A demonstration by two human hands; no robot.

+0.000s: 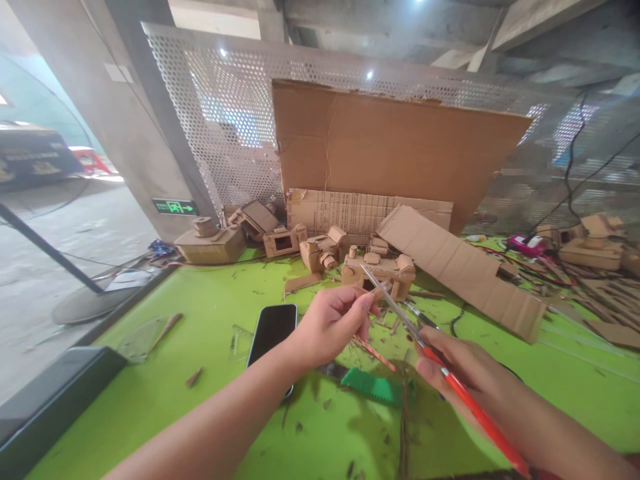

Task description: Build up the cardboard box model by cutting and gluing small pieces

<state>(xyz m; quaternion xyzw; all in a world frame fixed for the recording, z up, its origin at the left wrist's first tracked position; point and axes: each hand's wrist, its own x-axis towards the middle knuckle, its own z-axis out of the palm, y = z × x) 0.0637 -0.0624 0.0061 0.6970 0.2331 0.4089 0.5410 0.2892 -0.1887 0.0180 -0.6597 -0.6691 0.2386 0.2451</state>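
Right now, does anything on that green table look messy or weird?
Yes, brown scraps lie loose across the green table, even near the phone, so it looks littered.

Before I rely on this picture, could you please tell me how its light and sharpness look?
In the head view, bright light washes out the floor at left; a lamp glares at the top edge; the perforated panel looks hazy; soft shadow darkens the green tabletop at lower middle; the small piece in the left hand is too blurred to identify.
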